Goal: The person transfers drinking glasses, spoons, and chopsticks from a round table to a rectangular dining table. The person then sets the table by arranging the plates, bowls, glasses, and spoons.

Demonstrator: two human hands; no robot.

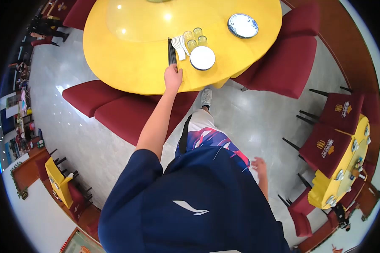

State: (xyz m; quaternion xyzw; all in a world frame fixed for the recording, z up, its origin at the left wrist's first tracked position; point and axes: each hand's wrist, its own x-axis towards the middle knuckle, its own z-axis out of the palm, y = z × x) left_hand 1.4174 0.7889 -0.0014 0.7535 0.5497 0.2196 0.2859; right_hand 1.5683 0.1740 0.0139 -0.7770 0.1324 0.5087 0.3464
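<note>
My left hand reaches over the near edge of the yellow-covered table, its fingers closed on the near end of a bundle of dark chopsticks. Just right of the chopsticks lie several white spoons, side by side. Several small clear glasses stand together beyond a white plate, which looks stacked on others. Low beside my body hangs my right hand, holding nothing, its fingers apart.
A blue-patterned plate sits farther right on the table, and a glass turntable covers its middle. Dark red chairs stand at the near side, with another red chair at the right. A second set table is behind on the right.
</note>
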